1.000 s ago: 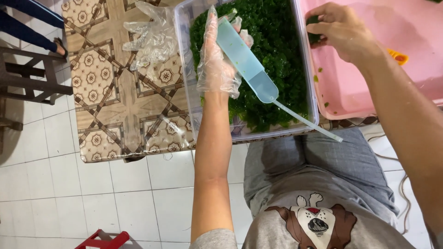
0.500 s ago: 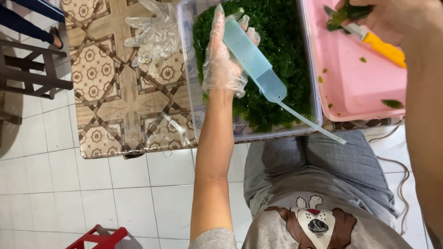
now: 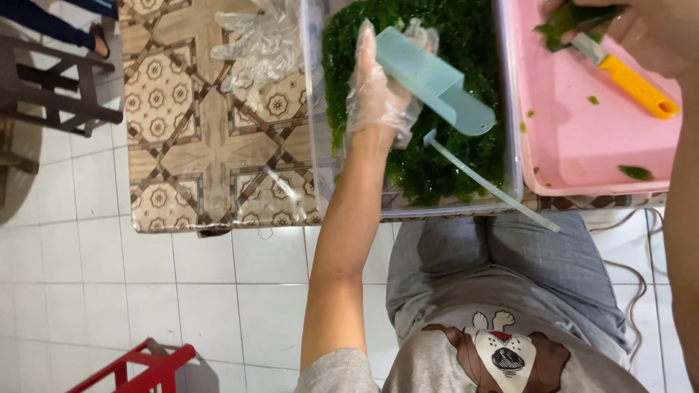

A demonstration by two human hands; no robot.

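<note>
Far left, a dark wooden stool [image 3: 51,87] stands on the white tiled floor [image 3: 196,298], with free floor between it and the patterned brown table top [image 3: 196,145]. A crumpled clear plastic glove [image 3: 255,44] lies on that cloth, just beside the clear plastic tub [image 3: 314,145] heaped with chopped green leaves [image 3: 451,145].

The left hand [image 3: 378,102], in a thin clear glove, curls round the top of a pale blue plastic scraper [image 3: 437,84] held over the greens — the tub looks well filled, so I judge much of the chopping done.

Rightwards, the pink plastic tray [image 3: 582,145] touches the tub and is mostly bare, only scraps left. The right hand [image 3: 648,29] pinches a bunch of green leaves [image 3: 564,22] beside a yellow-handled knife [image 3: 626,76] — this bunch is not yet cut. Tub and tray both sit close to the table's near edge.
</note>
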